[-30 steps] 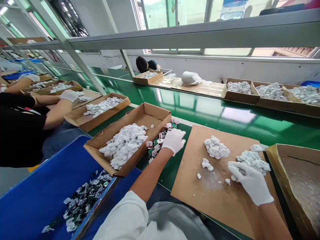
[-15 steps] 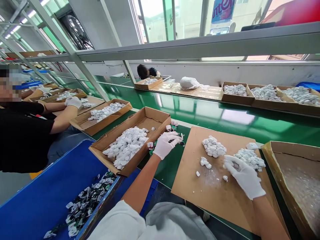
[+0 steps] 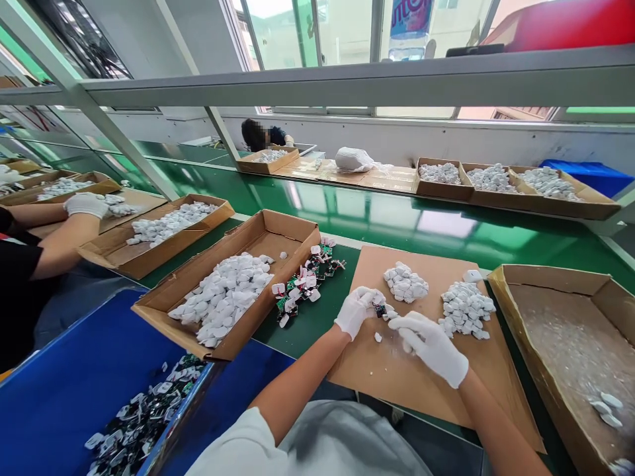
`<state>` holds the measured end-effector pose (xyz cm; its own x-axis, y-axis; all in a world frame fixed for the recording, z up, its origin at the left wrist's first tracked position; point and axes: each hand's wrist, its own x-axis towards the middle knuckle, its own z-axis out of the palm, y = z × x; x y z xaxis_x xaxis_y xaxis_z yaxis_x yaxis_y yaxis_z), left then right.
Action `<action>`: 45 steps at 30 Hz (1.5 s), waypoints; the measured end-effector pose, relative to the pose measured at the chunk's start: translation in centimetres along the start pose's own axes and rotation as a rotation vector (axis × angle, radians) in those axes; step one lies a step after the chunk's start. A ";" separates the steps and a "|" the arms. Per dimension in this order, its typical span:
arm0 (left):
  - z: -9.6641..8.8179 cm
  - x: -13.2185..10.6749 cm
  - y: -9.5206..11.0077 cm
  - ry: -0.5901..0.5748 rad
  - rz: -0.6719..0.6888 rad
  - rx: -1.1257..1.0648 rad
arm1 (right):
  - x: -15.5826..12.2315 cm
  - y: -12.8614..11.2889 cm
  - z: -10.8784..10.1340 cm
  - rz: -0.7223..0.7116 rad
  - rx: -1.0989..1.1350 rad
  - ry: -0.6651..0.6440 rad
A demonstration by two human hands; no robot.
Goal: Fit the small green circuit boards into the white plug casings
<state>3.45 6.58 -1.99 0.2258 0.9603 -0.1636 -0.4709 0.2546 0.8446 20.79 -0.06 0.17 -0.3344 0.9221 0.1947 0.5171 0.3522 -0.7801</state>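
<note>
Over the cardboard sheet [image 3: 421, 383], my gloved left hand [image 3: 356, 313] pinches a small circuit board [image 3: 380, 309] with dark and green parts. My gloved right hand [image 3: 430, 342] is close beside it, fingers drawn together, their tips by a small white piece. Whether those fingers hold anything is hidden. Behind my hands lies a pile of small white plastic pieces [image 3: 405, 283], and a bigger white pile [image 3: 466, 307] is to the right. More circuit boards with white and pink parts [image 3: 301, 284] are heaped on the green bench to the left of the sheet.
A cardboard tray [image 3: 292, 228] of white pieces stands at left. Another cardboard tray [image 3: 555, 281] at right holds a few white pieces. Below left, a blue bin [image 3: 64, 370] contains many boards. A co-worker's gloved hand [image 3: 86, 205] is at far left; another person sits across the bench.
My left hand has moved right from the board heap to the sheet, carrying a board. My right hand has come left to meet it. The view has turned right.
</note>
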 end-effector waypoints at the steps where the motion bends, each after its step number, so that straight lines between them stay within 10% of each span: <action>1: 0.0 -0.1 0.0 0.012 0.026 -0.013 | 0.1 -0.2 0.5 -0.017 -0.055 -0.025; 11: 1.4 -3.2 0.8 -0.216 0.038 0.100 | 0.7 0.8 1.0 0.081 -0.216 0.324; 24: -0.4 -5.1 2.0 -0.364 -0.211 0.382 | -0.4 -0.3 -0.8 -0.198 -0.368 0.029; 32: 0.7 -4.8 -1.3 -0.157 -0.241 0.018 | -0.1 -0.3 0.3 -0.215 -0.272 0.263; 45: 0.5 -5.4 -1.3 -0.258 -0.271 -0.354 | -0.7 -0.9 0.4 -0.226 -0.187 0.389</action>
<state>3.29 1.01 -1.97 0.5622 0.8063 -0.1838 -0.6161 0.5566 0.5573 20.23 -1.14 0.51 -0.1534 0.7980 0.5829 0.6100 0.5405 -0.5795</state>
